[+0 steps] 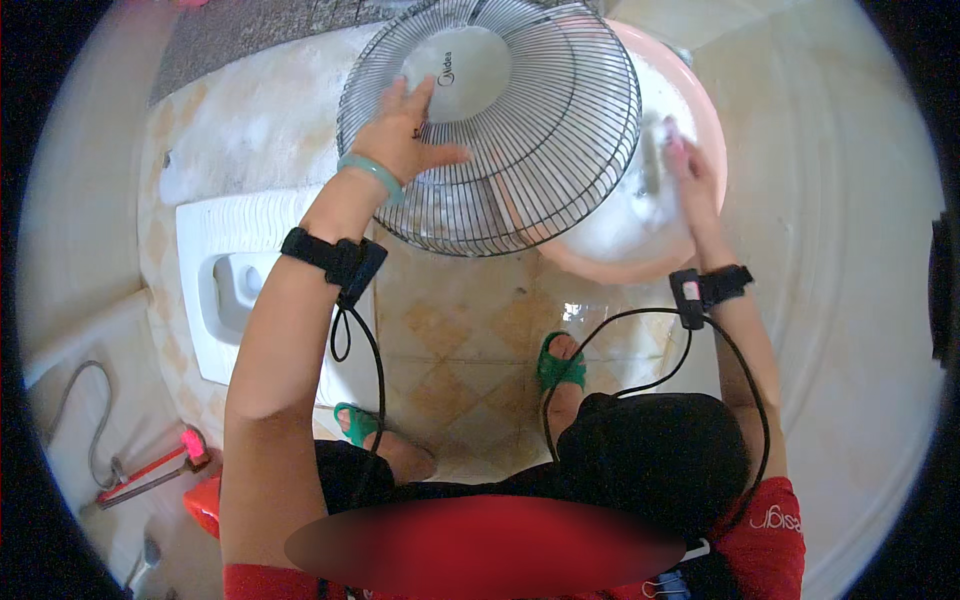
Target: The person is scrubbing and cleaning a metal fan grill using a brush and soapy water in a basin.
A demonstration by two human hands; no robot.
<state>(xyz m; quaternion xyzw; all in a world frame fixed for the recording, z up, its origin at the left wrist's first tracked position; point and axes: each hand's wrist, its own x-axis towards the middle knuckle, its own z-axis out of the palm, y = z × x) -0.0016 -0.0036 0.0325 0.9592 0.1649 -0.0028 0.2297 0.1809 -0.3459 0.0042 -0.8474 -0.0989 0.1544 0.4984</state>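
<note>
A round wire fan grille of dark metal, with a pale Midea centre disc, lies partly over a pink plastic basin. Over the grille's left side is my left hand, fingers spread; whether it presses on the wires is hard to tell. My right hand grips a small pink-handled brush inside the basin's right side. White suds fill the basin around it. The brush's far end is blurred against the foam.
A white squat toilet is set in the floor at left. Foam wets the tiles behind it. Black cables hang from both wrist straps. At lower left are a red-handled tool and a hose. A grey mat lies behind.
</note>
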